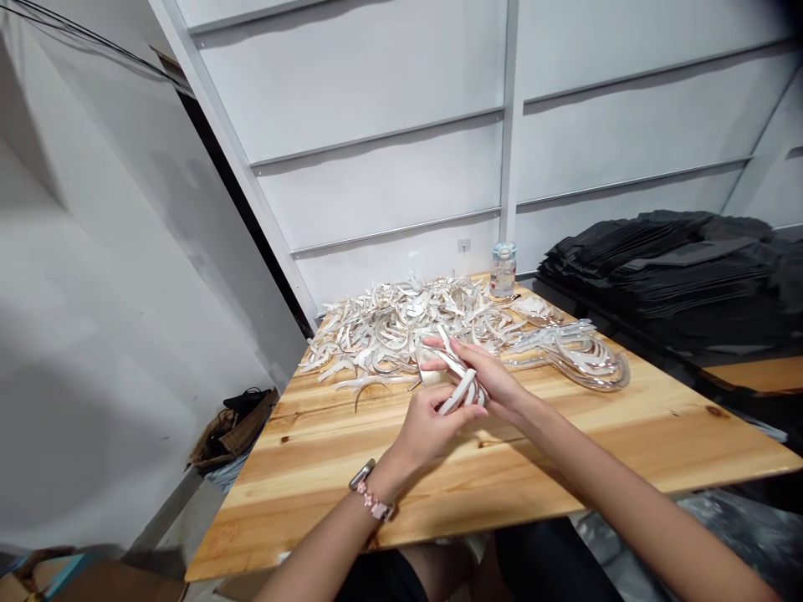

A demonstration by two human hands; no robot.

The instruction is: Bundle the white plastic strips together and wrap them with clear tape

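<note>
Wooden table [627,435]; hands grip strips [461,386].

Rear wall [389,125]: pale grey panels, divided by horizontal metal rails and one upright post [509,117]. A small socket [463,245] sits low on it, just above the bench. Left wall [94,318]: plain, grey-white, with a dark gap [251,226] where it meets the rear panels. Bench [627,435]: light pine boards, knots visible, set against the rear wall. A second surface to the right carries a stack of black sheets [665,267]. Floor at left holds a brown bag [232,431] and cardboard [113,581]. Light is even and soft, source not in view
</note>
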